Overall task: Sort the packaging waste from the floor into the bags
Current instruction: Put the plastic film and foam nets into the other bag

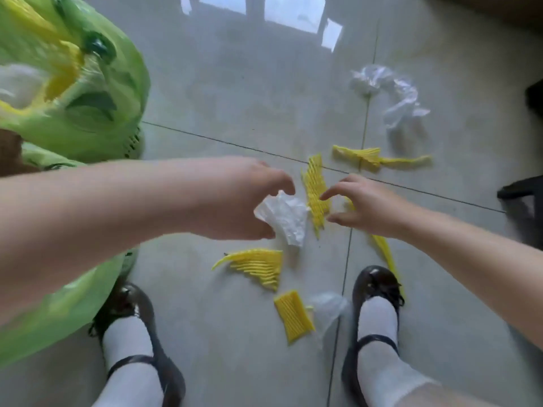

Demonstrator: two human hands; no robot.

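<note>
A long ribbed yellow foam net (316, 192) lay on the grey tile floor (235, 113), its long axis running away from the shoes (374, 292). The right hand (361, 204) hovered just beside it, fingers spread. The left hand (249, 198) gripped crinkled clear plastic (286, 218). The green bag (88, 83), possibly holding similar scraps, sat blurred well left.

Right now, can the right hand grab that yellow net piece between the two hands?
Probably yes. The right hand is open right beside the yellow net piece, with nothing in between. The left hand holds only crumpled clear plastic.
</note>
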